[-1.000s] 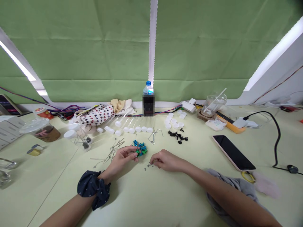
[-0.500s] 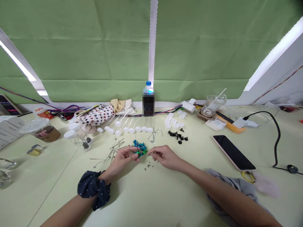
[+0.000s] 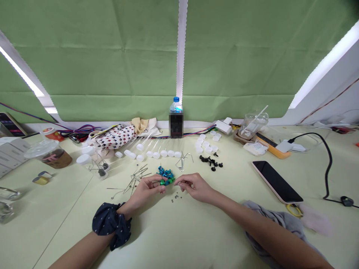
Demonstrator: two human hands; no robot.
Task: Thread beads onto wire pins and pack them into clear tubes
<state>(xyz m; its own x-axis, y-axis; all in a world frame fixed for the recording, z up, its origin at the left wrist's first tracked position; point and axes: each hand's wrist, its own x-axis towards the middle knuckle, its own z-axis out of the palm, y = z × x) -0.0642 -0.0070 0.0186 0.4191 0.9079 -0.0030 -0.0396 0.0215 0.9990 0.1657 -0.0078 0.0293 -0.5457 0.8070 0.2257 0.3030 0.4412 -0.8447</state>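
Observation:
In the middle of the table, my left hand [image 3: 150, 185] pinches a small green metal part [image 3: 162, 182] at its fingertips. Right behind it lies a pile of blue and green metal parts [image 3: 167, 174]. Facing it from the right, my right hand [image 3: 195, 187] has thumb and forefinger closed on a small silvery piece [image 3: 178, 183], too small to name exactly. Tiny grey bits [image 3: 176, 196] are scattered on the tabletop just below the hands. Left of the pile are thin metal rods [image 3: 134, 177], several crossing each other.
Behind the hands lie L-shaped metal keys [image 3: 182, 163], black screws [image 3: 209, 160], white caps [image 3: 206, 144] and capped clear tubes [image 3: 156, 154]. A phone [image 3: 276, 181] rests at right. A plastic cup [image 3: 53, 155] stands at left, a bottle [image 3: 176, 116] at the back.
My left thumb has shifted slightly down, and the green part at its fingertips shows more fully. My right hand has barely moved, still pinching.

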